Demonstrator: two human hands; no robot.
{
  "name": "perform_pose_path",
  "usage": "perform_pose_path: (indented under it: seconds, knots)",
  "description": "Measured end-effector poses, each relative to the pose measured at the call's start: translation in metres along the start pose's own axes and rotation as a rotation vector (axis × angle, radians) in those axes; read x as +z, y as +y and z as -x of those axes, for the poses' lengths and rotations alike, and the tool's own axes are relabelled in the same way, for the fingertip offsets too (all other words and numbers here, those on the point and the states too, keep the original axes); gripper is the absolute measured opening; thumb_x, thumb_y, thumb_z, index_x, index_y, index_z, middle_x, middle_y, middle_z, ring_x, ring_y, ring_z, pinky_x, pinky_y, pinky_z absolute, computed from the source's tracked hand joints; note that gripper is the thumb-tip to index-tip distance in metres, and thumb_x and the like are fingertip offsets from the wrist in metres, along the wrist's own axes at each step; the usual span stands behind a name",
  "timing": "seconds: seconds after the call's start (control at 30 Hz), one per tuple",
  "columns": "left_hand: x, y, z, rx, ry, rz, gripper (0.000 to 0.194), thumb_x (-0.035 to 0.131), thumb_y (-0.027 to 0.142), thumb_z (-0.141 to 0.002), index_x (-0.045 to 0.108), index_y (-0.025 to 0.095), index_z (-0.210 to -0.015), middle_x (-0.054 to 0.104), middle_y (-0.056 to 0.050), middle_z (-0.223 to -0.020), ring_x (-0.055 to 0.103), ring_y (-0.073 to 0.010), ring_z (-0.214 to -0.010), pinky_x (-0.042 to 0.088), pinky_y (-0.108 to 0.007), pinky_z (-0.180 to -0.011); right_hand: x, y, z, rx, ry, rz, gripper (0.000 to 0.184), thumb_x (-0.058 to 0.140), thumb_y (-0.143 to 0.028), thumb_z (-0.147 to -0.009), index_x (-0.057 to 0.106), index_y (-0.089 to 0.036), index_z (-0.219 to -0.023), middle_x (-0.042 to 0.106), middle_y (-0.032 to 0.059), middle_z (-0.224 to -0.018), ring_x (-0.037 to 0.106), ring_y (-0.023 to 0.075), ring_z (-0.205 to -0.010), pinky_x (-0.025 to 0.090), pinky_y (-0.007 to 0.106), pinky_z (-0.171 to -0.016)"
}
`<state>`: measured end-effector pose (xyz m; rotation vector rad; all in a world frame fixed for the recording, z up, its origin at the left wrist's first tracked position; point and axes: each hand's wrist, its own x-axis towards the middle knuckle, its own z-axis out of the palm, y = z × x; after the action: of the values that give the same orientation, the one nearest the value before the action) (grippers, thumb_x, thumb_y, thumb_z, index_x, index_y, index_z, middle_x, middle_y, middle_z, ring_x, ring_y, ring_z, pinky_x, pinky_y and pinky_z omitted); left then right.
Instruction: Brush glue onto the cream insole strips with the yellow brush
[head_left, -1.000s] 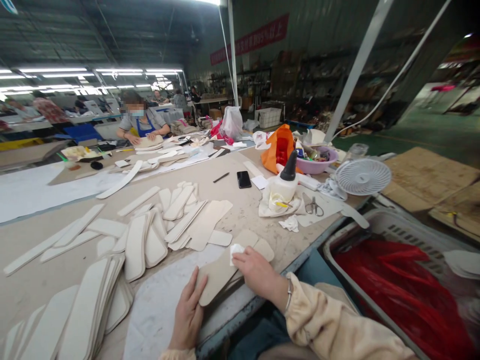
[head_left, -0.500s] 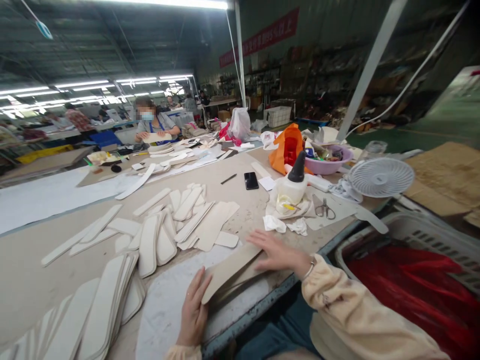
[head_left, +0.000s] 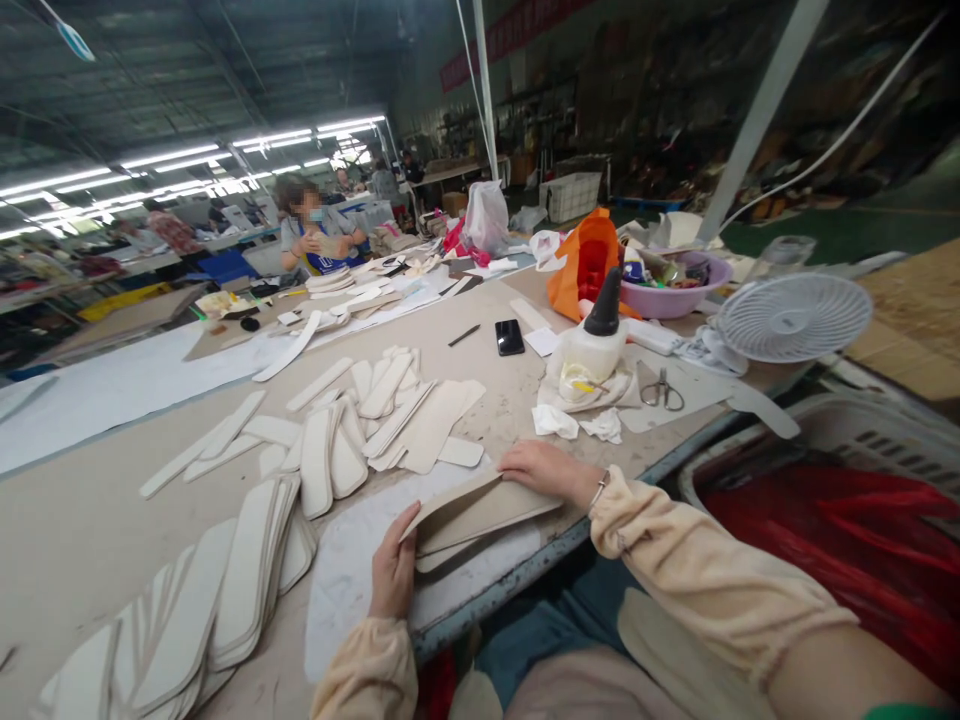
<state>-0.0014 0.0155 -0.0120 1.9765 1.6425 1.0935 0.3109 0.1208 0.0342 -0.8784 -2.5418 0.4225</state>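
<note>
My left hand (head_left: 394,565) is closed on the left end of a long beige panel (head_left: 448,506), its thumb and fingers at the edge. The fingers of my right hand (head_left: 541,470) are bent over the panel's far right end. The panel is tilted up between both hands. Beneath it lies at least one more beige panel (head_left: 499,517), partly covered. A white sheet (head_left: 349,560) is spread under them at the table's front edge. Left of my hands, rounded pale strips lie in overlapping stacks (head_left: 251,570), with a looser pile (head_left: 330,450) behind.
Beyond my right hand are crumpled tissues (head_left: 555,421), a dark-nozzled bottle (head_left: 592,350), scissors (head_left: 661,392), a phone (head_left: 509,338) and a white fan (head_left: 795,318). A basket with red plastic (head_left: 825,530) stands at right. A co-worker (head_left: 319,235) is across the table.
My right hand has gone from spread fingers to a bent grip on the panel's right end. The panel is tipped up more. The view has shifted, and the co-worker's hands are higher.
</note>
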Motion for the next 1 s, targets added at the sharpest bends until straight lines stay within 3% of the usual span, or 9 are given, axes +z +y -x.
perform_pose_path:
  seconds: [0.17,0.27,0.4,0.5,0.6,0.7,0.87,1.0]
  knots:
    - [-0.011,0.003,-0.017,0.021,-0.016,-0.039,0.034,0.043,0.034,-0.093,0.06,0.019,-0.119,0.063,-0.01,-0.124,0.057,-0.0225,-0.118,0.046,-0.043,-0.102,0.006,0.007,-0.007,0.011,0.065,0.028,0.025,0.044,-0.024,-0.096,0.068,-0.02,-0.101,0.07,0.0051,-0.09,0.063,0.0165,-0.085,0.049,0.029,-0.078]
    - [-0.022,0.012,-0.023,0.075,-0.051,-0.066,0.041,0.055,0.035,-0.087,0.055,0.022,-0.126,0.057,-0.009,-0.132,0.051,-0.0247,-0.124,0.041,-0.046,-0.107,-0.005,0.0,-0.007,-0.006,0.127,0.059,0.029,0.039,-0.017,-0.096,0.063,-0.018,-0.112,0.069,0.008,-0.101,0.059,0.0186,-0.095,0.047,0.033,-0.086]
    - [-0.032,0.029,-0.025,0.268,-0.235,-0.24,0.061,0.062,0.035,-0.082,0.041,0.025,-0.138,0.046,-0.01,-0.143,0.038,-0.0286,-0.135,0.034,-0.051,-0.111,-0.024,-0.023,0.008,-0.124,0.171,0.214,0.027,0.043,-0.016,-0.094,0.06,-0.016,-0.115,0.065,0.0112,-0.108,0.056,0.021,-0.097,0.047,0.036,-0.086]
    - [-0.032,0.036,-0.026,0.354,-0.36,-0.372,0.064,0.061,0.04,-0.082,0.038,0.023,-0.14,0.041,-0.013,-0.146,0.035,-0.0309,-0.136,0.033,-0.055,-0.11,-0.026,-0.036,0.024,-0.141,0.074,0.249,0.021,0.048,-0.016,-0.091,0.062,-0.016,-0.107,0.065,0.0111,-0.109,0.055,0.022,-0.101,0.046,0.038,-0.088]
    - [-0.028,0.038,-0.03,0.361,-0.424,-0.441,0.059,0.06,0.045,-0.083,0.045,0.022,-0.135,0.045,-0.015,-0.143,0.04,-0.0321,-0.133,0.037,-0.056,-0.107,-0.019,-0.036,0.036,-0.102,0.004,0.189,0.017,0.058,-0.028,-0.087,0.064,-0.019,-0.1,0.058,0.0113,-0.124,0.047,0.0273,-0.119,0.039,0.048,-0.101]
    - [-0.028,0.041,-0.037,0.343,-0.468,-0.441,0.049,0.058,0.045,-0.084,0.054,0.02,-0.126,0.048,-0.016,-0.14,0.045,-0.0314,-0.129,0.042,-0.051,-0.104,-0.013,-0.027,0.04,-0.021,-0.032,0.086,0.038,0.068,-0.042,-0.078,0.062,-0.018,-0.107,0.048,0.0158,-0.137,0.042,0.0313,-0.127,0.036,0.051,-0.104]
    - [-0.033,0.05,-0.05,0.262,-0.537,-0.417,0.034,0.064,0.041,-0.079,0.06,0.018,-0.102,0.048,-0.018,-0.138,0.041,-0.0341,-0.131,0.039,-0.053,-0.105,-0.011,-0.014,0.034,0.014,-0.077,-0.03,0.052,0.073,-0.039,-0.075,0.058,-0.019,-0.121,0.053,0.0167,-0.131,0.05,0.0292,-0.12,0.041,0.046,-0.101]
    - [-0.03,0.053,-0.058,0.223,-0.565,-0.419,0.038,0.07,0.044,-0.071,0.058,0.018,-0.096,0.051,-0.017,-0.133,0.045,-0.0348,-0.126,0.038,-0.055,-0.105,-0.009,-0.006,0.027,-0.001,-0.06,-0.033,0.053,0.072,-0.037,-0.076,0.059,-0.018,-0.124,0.053,0.0177,-0.129,0.05,0.0292,-0.118,0.041,0.046,-0.101]
